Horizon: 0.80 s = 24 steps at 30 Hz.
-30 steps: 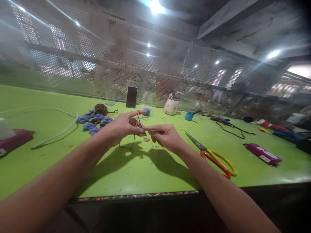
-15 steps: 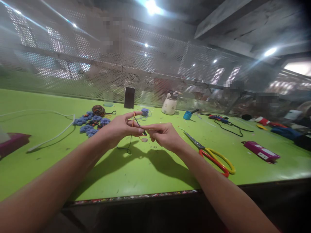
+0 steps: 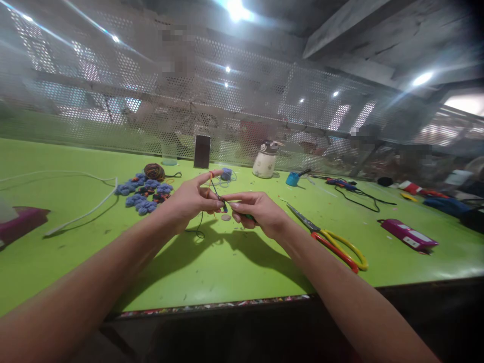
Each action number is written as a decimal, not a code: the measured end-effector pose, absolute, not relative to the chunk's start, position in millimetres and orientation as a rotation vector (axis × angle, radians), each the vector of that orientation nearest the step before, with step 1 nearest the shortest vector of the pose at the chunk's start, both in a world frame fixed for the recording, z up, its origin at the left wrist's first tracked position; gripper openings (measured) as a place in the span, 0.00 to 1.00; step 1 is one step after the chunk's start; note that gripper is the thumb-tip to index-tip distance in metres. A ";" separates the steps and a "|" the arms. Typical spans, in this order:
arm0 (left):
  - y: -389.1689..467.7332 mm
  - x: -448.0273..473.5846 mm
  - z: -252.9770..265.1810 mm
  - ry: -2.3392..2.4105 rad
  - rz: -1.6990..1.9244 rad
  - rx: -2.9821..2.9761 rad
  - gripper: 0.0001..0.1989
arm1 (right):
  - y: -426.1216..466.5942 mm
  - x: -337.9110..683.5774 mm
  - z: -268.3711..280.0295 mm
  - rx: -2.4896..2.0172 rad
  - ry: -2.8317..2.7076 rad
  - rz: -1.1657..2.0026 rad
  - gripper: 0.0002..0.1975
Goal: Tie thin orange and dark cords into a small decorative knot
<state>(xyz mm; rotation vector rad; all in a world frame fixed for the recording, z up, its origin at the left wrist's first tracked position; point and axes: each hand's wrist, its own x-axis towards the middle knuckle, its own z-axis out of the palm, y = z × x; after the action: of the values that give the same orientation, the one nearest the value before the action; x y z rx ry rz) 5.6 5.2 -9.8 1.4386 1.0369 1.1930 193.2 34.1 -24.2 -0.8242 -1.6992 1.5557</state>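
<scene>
yarn [image 3: 214,185], dark, ran taut from the raised forefinger of the left hand [image 3: 189,202] to a small stitched piece [image 3: 225,207], held left of the scissors [image 3: 319,232]. an orange strand [image 3: 212,175] circled the same finger, while the thumb and fingers below pinched the piece. the right hand [image 3: 262,212], between the piece and the scissors, had thumb and forefinger closed on a thin, green-handled tool [image 3: 249,217], mostly hidden by its fingers. a pale disc [image 3: 226,218] showed just under the fingertips; whether it hung or lay on the green table [image 3: 212,282] could not be told.

well left of the scissors, blue knitted flowers [image 3: 141,205] lay bunched by a brown yarn ball [image 3: 154,172]. farther off than the scissors stood a black phone [image 3: 201,151] and a cream bottle [image 3: 264,164], with a perforated screen [image 3: 242,118] closing off the space behind. beyond the blade tips sat a teal pot [image 3: 292,179]. a purple power strip [image 3: 408,236] lay right of the scissors, and the right forearm [image 3: 340,292] crossed close by their red handle, blocking the near side.
</scene>
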 end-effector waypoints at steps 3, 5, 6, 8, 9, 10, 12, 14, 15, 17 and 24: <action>7.2 7.8 -10.8 1.080 1.185 1.499 0.44 | 32.0 191.9 -23.2 -0.859 -1.701 1.547 0.18; 8.7 8.9 -12.7 1.121 1.190 1.585 0.44 | 30.8 190.2 -23.6 -0.892 -1.703 1.522 0.17; 9.1 9.6 -14.0 1.151 1.195 1.636 0.43 | 30.4 189.0 -24.5 -0.910 -1.696 1.510 0.17; 8.9 11.5 -16.6 1.226 1.215 1.733 0.42 | 29.9 185.5 -27.8 -0.936 -1.654 1.499 0.15; 8.3 12.8 -17.8 1.270 1.235 1.770 0.42 | 29.5 183.2 -30.0 -0.936 -1.613 1.506 0.14; 7.5 14.3 -18.8 1.312 1.266 1.799 0.41 | 28.9 180.8 -32.2 -0.923 -1.560 1.524 0.14; 5.7 17.4 -19.7 1.348 1.352 1.814 0.40 | 26.8 175.9 -35.9 -0.840 -1.436 1.582 0.15; 4.4 19.8 -19.1 1.254 1.442 1.743 0.39 | 23.7 171.9 -37.7 -0.729 -1.342 1.625 0.16; 4.1 20.2 -18.1 1.170 1.473 1.674 0.39 | 22.1 170.6 -37.8 -0.683 -1.316 1.630 0.17; 3.5 19.2 -15.0 1.007 1.488 1.508 0.40 | 19.5 169.6 -37.0 -0.617 -1.301 1.598 0.16; -2.1 4.3 1.1 0.806 1.232 1.328 0.37 | 19.9 184.1 -25.7 -0.571 -1.727 1.108 0.14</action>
<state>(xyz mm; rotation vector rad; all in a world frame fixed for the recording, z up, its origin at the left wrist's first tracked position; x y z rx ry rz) 4.3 -2.1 1.1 1.3276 0.8063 1.2317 184.1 19.9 -25.7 -0.5712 -1.7272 1.1079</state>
